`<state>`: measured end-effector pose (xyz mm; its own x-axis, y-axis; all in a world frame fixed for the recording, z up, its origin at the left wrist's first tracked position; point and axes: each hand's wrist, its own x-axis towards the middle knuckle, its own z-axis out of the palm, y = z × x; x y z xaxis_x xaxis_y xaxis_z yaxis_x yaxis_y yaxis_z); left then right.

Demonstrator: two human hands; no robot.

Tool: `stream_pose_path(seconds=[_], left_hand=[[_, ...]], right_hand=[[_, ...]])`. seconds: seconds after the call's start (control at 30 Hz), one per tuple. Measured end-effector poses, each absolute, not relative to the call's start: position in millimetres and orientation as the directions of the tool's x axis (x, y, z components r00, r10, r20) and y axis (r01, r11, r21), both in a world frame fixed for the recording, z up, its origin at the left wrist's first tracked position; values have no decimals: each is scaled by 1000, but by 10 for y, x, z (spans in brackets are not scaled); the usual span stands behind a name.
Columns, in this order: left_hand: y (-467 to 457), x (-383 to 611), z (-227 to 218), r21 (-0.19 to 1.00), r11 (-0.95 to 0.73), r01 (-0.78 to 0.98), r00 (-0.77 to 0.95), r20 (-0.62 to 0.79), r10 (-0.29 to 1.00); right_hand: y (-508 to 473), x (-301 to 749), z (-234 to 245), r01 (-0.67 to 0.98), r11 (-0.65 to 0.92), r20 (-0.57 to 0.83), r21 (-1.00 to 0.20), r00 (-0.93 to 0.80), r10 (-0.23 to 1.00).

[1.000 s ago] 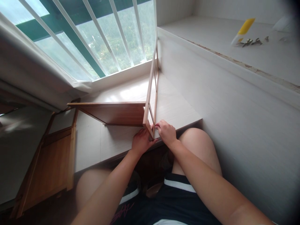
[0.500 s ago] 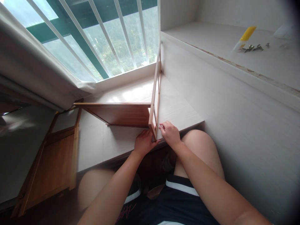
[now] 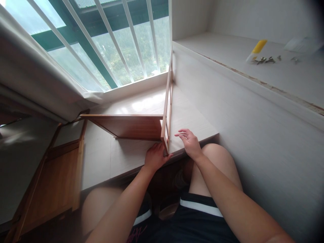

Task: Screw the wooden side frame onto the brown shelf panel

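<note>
A light wooden ladder-like frame [image 3: 167,101] stands on edge on the white platform [image 3: 126,155], running away toward the window. A brown wooden panel [image 3: 131,125] meets it at a right angle on its left. My left hand [image 3: 155,157] grips the near end of the frame at the platform's front edge. Just to the right of the frame, my right hand [image 3: 189,141] hovers with its fingers spread and nothing in them. A small screw sticks out of the frame's near end beside it.
A second wooden panel [image 3: 53,182] leans at the lower left. On the raised white ledge [image 3: 253,87] at the right lie a yellow-capped tube [image 3: 254,50] and several loose screws [image 3: 264,60]. A barred window [image 3: 113,44] and curtain [image 3: 32,84] lie ahead.
My right hand has let go of the frame's near end and moved a little to the right, fingers opening. The left hand stays on the frame.
</note>
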<state>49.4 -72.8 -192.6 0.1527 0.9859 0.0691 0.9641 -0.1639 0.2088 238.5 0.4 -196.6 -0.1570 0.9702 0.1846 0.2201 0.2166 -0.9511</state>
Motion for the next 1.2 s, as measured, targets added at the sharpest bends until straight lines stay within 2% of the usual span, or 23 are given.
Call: stream_pose_path(seconds=[0.13,0.3,0.5,0.67,1.0,1.2], left_hand=[[-726,495,-1925,211,-155,965,146,57,988],[-722,494,-1932,206,-152,967,142,60,988],[-719,516,-1893,207,-126,970,117,53,992],[-717,526,-1888,212,-95,973,92,22,995],[-716,525,-1878,186,-119,975,111,50,993],[-713,531,-1891,187,-106,977,99,50,994]], right_hand=[[77,2418,-1960,206,197,165,-958,-163,973],[137,2477,-1965,354,239,199,-904,-147,969],[130,2538,-1983,290,145,82,-946,-218,973],[62,2573,-2057,312,188,101,-931,-274,956],[43,2425,-2113,408,255,192,-877,-189,963],[29,2432,-2109,409,234,186,-882,-154,970]])
